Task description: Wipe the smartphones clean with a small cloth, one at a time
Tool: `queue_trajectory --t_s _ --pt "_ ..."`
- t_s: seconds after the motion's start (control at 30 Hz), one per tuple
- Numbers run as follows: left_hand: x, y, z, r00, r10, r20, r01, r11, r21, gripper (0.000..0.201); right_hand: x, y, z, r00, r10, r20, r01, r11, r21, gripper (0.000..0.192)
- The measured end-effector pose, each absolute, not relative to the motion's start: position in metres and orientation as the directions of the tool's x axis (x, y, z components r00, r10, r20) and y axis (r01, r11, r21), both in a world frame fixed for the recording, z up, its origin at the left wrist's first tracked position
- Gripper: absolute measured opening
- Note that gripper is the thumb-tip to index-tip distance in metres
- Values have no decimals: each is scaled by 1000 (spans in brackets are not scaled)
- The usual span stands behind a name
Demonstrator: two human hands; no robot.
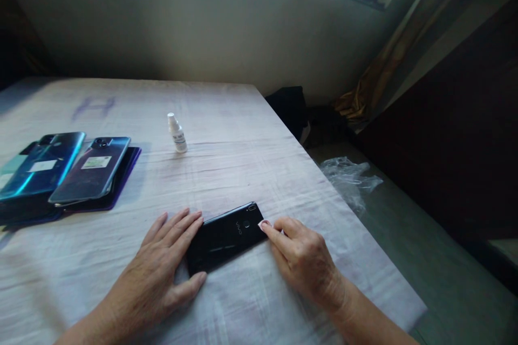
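A black phone [226, 237] lies face down on the white cloth of the table [226, 118], near the front edge. My left hand [162, 269] rests flat on the cloth with fingers spread, its fingertips and thumb touching the phone's left edge. My right hand [299, 259] is at the phone's right edge, with a fingertip pressed against it near the camera end. Neither hand lifts the phone.
At the far left, two bluish phones [68, 167] lie face down on dark purple cases [117, 188]. A small white dropper bottle [177, 133] stands mid-table. The table edge runs diagonally on the right; crumpled clear plastic [350, 175] lies on the floor beyond it.
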State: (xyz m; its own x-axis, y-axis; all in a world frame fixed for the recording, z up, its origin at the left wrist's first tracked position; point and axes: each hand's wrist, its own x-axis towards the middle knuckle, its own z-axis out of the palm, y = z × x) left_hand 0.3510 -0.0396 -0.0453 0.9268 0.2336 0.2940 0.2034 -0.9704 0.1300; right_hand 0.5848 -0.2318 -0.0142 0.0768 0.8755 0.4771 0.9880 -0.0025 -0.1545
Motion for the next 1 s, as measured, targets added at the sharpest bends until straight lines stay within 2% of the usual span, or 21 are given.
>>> queue_trajectory --t_s 0.2,0.4,0.6,1.0 --pt "350 -40 -46 930 245 275 211 -967 145 90 582 -229 -13 -12 889 458 985 90 -148 28" --pt "350 -41 -46 929 270 254 225 -955 192 86 598 -226 -15 24 885 465 991 39 -125 34" --pt "351 -43 -43 927 267 263 228 -959 171 85 588 -226 -15 -21 870 493 987 98 -130 31" --pt "351 -42 -43 929 251 272 217 -965 147 87 591 -225 -16 26 869 494 985 61 -159 33"
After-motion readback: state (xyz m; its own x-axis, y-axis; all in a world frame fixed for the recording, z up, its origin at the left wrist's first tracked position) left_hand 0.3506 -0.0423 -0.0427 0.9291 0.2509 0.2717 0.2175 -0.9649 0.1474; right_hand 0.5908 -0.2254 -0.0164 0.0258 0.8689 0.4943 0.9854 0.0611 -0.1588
